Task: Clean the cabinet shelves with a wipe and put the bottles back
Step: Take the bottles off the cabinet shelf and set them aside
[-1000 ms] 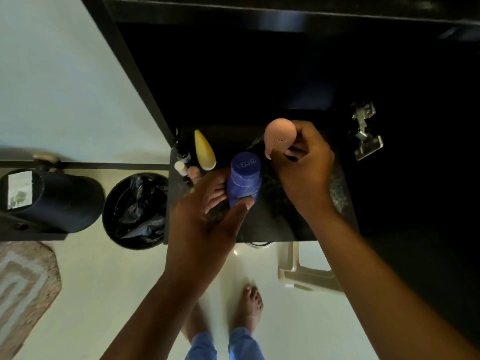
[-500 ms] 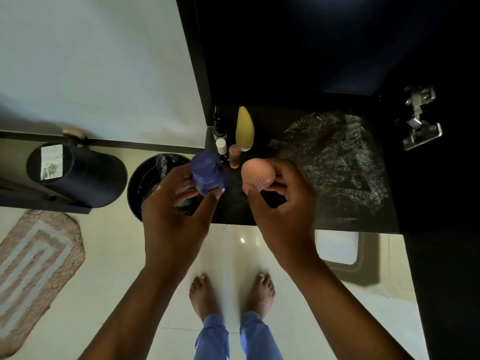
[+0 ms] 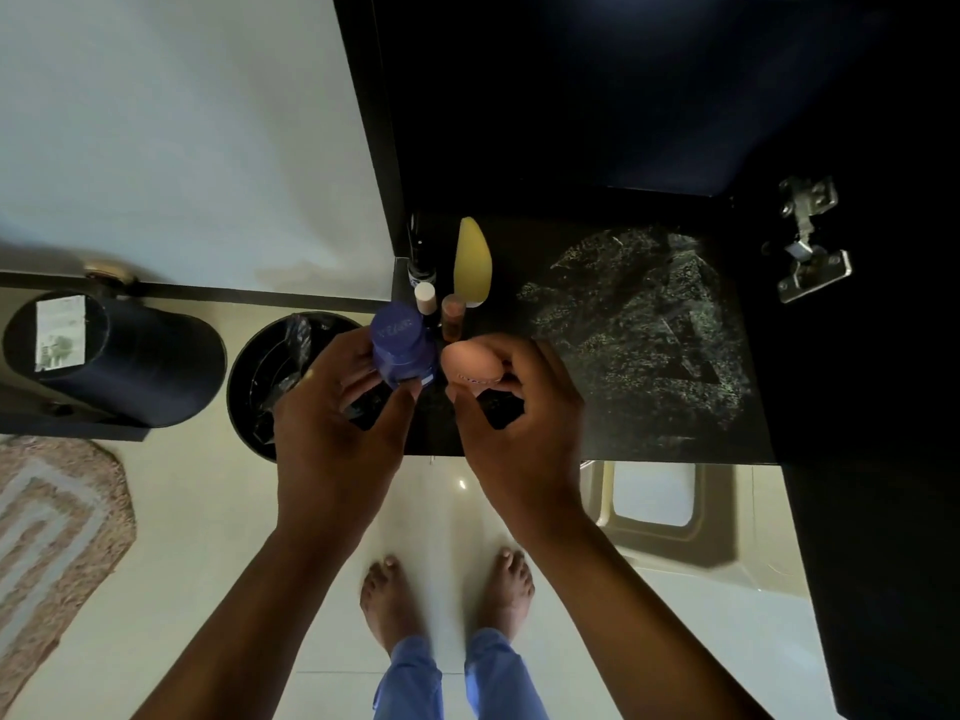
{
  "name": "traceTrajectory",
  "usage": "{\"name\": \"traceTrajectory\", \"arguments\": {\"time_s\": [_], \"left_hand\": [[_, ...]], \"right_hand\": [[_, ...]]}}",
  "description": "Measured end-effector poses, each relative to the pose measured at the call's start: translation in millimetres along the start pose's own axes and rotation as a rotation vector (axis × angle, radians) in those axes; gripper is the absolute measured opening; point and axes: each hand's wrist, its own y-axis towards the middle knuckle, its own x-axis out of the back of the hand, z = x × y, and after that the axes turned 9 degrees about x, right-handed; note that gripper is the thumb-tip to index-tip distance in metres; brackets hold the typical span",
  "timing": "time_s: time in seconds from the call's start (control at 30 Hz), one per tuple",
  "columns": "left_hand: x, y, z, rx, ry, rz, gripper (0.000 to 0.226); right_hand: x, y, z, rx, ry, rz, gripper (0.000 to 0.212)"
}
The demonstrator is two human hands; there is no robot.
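My left hand (image 3: 332, 433) grips a blue bottle with a round blue cap (image 3: 402, 348) at the front left corner of the dark cabinet shelf (image 3: 649, 330). My right hand (image 3: 519, 428) holds a pink-capped bottle (image 3: 472, 363) right beside it. Behind them, on the shelf's left side, stand a yellow tapered bottle (image 3: 471, 262), a small white-capped bottle (image 3: 425, 298), a small brown bottle (image 3: 453, 317) and a dark thin bottle (image 3: 415, 252). No wipe is visible.
A metal hinge (image 3: 805, 241) sits on the cabinet's right wall. Below on the floor stand a black bin with a liner (image 3: 280, 376), a dark cylinder (image 3: 114, 356), a woven mat (image 3: 52, 537) and a beige stool (image 3: 660, 511). My bare feet (image 3: 447, 600) are on pale tiles.
Both hands carried their bottles from the shelf's middle to its left, near the small bottles. The view has also shifted, showing more of the shelf's right side.
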Motion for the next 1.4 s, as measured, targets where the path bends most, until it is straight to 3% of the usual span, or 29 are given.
{"name": "traceTrajectory", "arguments": {"time_s": [0.3,0.57,0.73,0.87,1.0,1.07,1.23,1.4], "left_hand": [[-1.0,-1.2,3.2,0.060,-0.032,0.013,0.050],[23.6,-10.7,-11.3,0.082,0.045,0.020,0.082],[47.7,-18.2,-65.6,-0.048,0.037,-0.138,0.071],[59.0,-25.4,-124.0,-0.172,0.014,-0.171,0.061],[51.7,-40.7,-179.8,-0.232,-0.018,-0.047,0.046],[42.3,-50.3,-199.1,-0.250,-0.010,0.084,0.040],[13.4,-85.8,-237.3,-0.299,0.028,0.475,0.040],[-15.5,-127.6,-257.3,-0.301,0.101,0.689,0.041]], "right_hand": [[-3.4,-3.4,2.9,-0.048,-0.034,-0.005,0.037],[16.3,-7.4,24.9,-0.072,-0.090,0.095,0.058],[46.7,0.7,62.8,-0.121,-0.161,0.132,0.064],[77.4,12.7,93.5,-0.136,-0.210,0.134,0.055],[119.6,16.6,124.1,-0.161,-0.297,0.155,0.042],[145.4,11.5,141.1,-0.181,-0.291,0.158,0.046],[213.4,-19.5,181.7,-0.267,-0.259,0.034,0.039],[279.1,-67.2,213.9,-0.357,-0.232,-0.070,0.030]]}}
